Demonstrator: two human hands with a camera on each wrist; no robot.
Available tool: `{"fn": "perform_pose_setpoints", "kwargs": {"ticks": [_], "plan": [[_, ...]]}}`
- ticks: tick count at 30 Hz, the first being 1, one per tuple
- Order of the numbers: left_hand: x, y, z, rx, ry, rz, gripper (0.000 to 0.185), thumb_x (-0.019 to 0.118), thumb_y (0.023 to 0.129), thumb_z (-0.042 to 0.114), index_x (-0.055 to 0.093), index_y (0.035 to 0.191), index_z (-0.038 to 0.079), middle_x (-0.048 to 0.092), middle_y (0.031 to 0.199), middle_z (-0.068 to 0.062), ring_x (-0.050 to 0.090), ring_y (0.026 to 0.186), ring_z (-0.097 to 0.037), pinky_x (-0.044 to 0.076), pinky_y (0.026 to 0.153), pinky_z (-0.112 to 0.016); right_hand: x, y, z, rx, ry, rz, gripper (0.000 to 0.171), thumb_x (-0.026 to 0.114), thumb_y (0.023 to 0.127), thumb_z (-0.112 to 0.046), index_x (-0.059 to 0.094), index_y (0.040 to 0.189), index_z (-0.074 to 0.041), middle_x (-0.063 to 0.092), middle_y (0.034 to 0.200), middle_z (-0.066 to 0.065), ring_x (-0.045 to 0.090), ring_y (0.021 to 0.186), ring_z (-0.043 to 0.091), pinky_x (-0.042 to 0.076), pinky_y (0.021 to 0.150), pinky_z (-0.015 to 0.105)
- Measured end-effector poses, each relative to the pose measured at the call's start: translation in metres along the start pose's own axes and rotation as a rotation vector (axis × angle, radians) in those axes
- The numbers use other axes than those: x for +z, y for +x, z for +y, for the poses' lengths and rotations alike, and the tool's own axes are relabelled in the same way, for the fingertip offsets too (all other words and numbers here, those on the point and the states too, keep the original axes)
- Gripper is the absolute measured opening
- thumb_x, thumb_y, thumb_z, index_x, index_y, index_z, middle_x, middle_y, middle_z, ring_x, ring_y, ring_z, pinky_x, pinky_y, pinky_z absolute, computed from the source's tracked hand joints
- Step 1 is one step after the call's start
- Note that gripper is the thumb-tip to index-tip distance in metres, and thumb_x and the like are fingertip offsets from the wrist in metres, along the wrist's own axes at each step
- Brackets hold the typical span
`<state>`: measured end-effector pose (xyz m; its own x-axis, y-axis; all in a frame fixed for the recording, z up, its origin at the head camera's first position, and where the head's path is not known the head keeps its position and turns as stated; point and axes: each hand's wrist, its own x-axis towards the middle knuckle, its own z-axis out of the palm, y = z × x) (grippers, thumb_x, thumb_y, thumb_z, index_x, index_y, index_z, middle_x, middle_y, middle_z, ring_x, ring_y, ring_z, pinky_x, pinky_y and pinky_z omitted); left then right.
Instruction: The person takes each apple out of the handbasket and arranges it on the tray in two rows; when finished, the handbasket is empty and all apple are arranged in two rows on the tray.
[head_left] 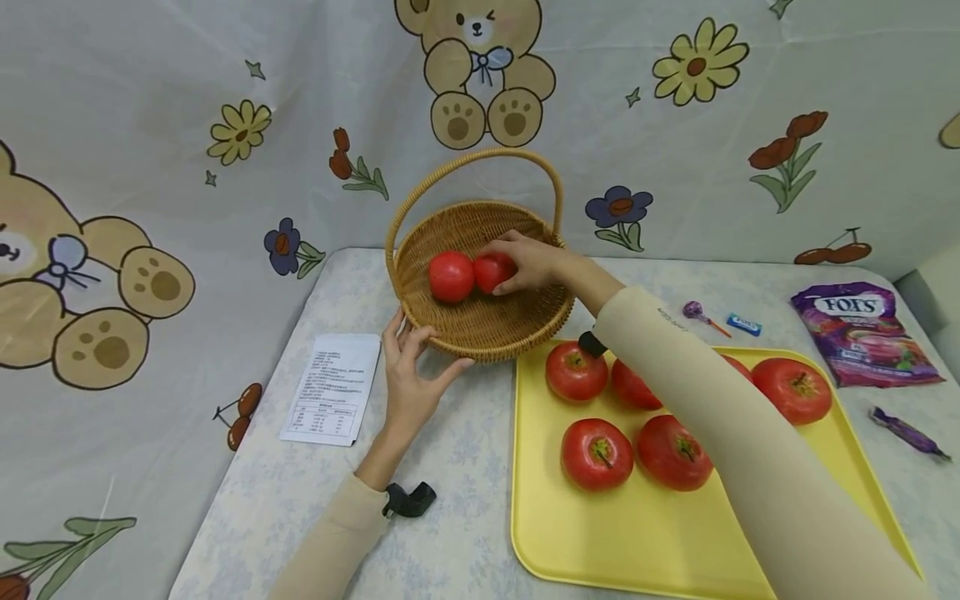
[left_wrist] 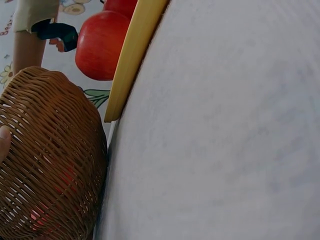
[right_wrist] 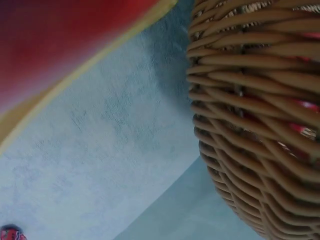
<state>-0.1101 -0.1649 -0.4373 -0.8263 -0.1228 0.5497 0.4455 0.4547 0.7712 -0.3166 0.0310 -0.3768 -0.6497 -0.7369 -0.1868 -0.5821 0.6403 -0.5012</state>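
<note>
A brown wicker basket (head_left: 495,329) with a tall hoop handle (head_left: 457,167) stands at the back of the table, its opening facing me. My left hand (head_left: 414,385) holds it by the lower left rim, thumb along the underside. Inside, my right hand (head_left: 534,260) grips a red apple (head_left: 491,273) with fingers curled over the top. That apple sits right beside another red apple (head_left: 451,277) in the basket. In the left wrist view, a fingertip (left_wrist: 4,142) touches the basket's woven side (left_wrist: 55,135). The right wrist view shows the weave (right_wrist: 255,100) close up, with the hand out of sight.
A yellow tray (head_left: 600,542) with several red apples (head_left: 597,454) lies right of centre, partly under my right arm. Further right are a purple candy bag (head_left: 862,333), a lollipop (head_left: 701,315) and small wrapped sweets (head_left: 909,433). A printed white packet (head_left: 332,389) lies on the left.
</note>
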Motion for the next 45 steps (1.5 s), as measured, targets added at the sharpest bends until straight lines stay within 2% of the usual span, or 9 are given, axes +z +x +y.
{"fn": "perform_pose_setpoints", "kwargs": {"ticks": [3, 6, 14, 26, 35, 43, 45], "plan": [[0.0, 0.0, 0.0, 0.001, -0.001, 0.004, 0.052, 0.087, 0.069, -0.001, 0.055, 0.11, -0.003, 0.018, 0.151, -0.033, 0.032, 0.137, -0.051, 0.05, 0.097, -0.057, -0.001, 0.001, -0.001, -0.02, 0.005, 0.019, 0.052, 0.078, 0.086, -0.027, 0.054, 0.131, -0.018, 0.041, 0.135, 0.017, 0.045, 0.124, 0.033, 0.042, 0.106, 0.05], [0.0, 0.001, 0.001, 0.004, 0.0, 0.006, 0.052, 0.087, 0.069, -0.001, 0.055, 0.11, -0.003, 0.018, 0.15, -0.033, 0.032, 0.138, -0.051, 0.05, 0.097, -0.057, -0.002, 0.002, -0.002, -0.031, 0.006, 0.006, 0.046, 0.079, 0.085, -0.025, 0.057, 0.124, -0.016, 0.041, 0.132, 0.017, 0.046, 0.121, 0.032, 0.044, 0.104, 0.048], [0.0, 0.0, 0.001, -0.004, -0.002, 0.004, 0.052, 0.087, 0.069, 0.0, 0.056, 0.11, -0.003, 0.018, 0.151, -0.032, 0.032, 0.138, -0.05, 0.05, 0.098, -0.055, 0.001, 0.003, -0.003, -0.027, -0.06, -0.06, 0.054, 0.08, 0.083, -0.025, 0.056, 0.131, -0.019, 0.04, 0.14, 0.017, 0.045, 0.126, 0.033, 0.041, 0.108, 0.049], [-0.001, -0.001, 0.0, -0.011, -0.006, 0.005, 0.052, 0.087, 0.069, 0.0, 0.055, 0.11, -0.004, 0.018, 0.151, -0.032, 0.034, 0.136, -0.05, 0.049, 0.098, -0.056, 0.004, -0.001, -0.006, -0.07, -0.079, -0.023, 0.052, 0.081, 0.082, -0.022, 0.058, 0.128, -0.017, 0.043, 0.134, 0.015, 0.049, 0.118, 0.032, 0.043, 0.103, 0.048], [-0.001, -0.001, 0.0, 0.001, -0.005, 0.004, 0.052, 0.086, 0.07, -0.001, 0.055, 0.111, -0.006, 0.017, 0.15, -0.034, 0.033, 0.135, -0.053, 0.05, 0.096, -0.058, -0.005, -0.021, -0.016, -0.175, -0.065, 0.062, 0.053, 0.084, 0.079, -0.022, 0.061, 0.126, -0.017, 0.048, 0.124, 0.011, 0.053, 0.109, 0.027, 0.046, 0.097, 0.042], [-0.001, -0.002, 0.001, 0.006, 0.008, -0.008, 0.051, 0.086, 0.07, -0.001, 0.055, 0.11, -0.006, 0.016, 0.151, -0.034, 0.032, 0.137, -0.052, 0.051, 0.097, -0.053, -0.026, -0.054, -0.034, -0.246, -0.025, 0.148, 0.054, 0.083, 0.08, -0.027, 0.059, 0.128, -0.024, 0.049, 0.127, 0.004, 0.055, 0.109, 0.019, 0.051, 0.095, 0.039], [0.0, -0.002, 0.002, 0.014, 0.009, -0.008, 0.051, 0.086, 0.069, -0.001, 0.055, 0.109, -0.005, 0.017, 0.15, -0.034, 0.032, 0.137, -0.053, 0.051, 0.097, -0.053, -0.032, -0.064, -0.038, -0.264, -0.013, 0.164, 0.055, 0.083, 0.08, -0.025, 0.059, 0.129, -0.024, 0.048, 0.128, 0.003, 0.055, 0.108, 0.018, 0.052, 0.091, 0.037]]}}
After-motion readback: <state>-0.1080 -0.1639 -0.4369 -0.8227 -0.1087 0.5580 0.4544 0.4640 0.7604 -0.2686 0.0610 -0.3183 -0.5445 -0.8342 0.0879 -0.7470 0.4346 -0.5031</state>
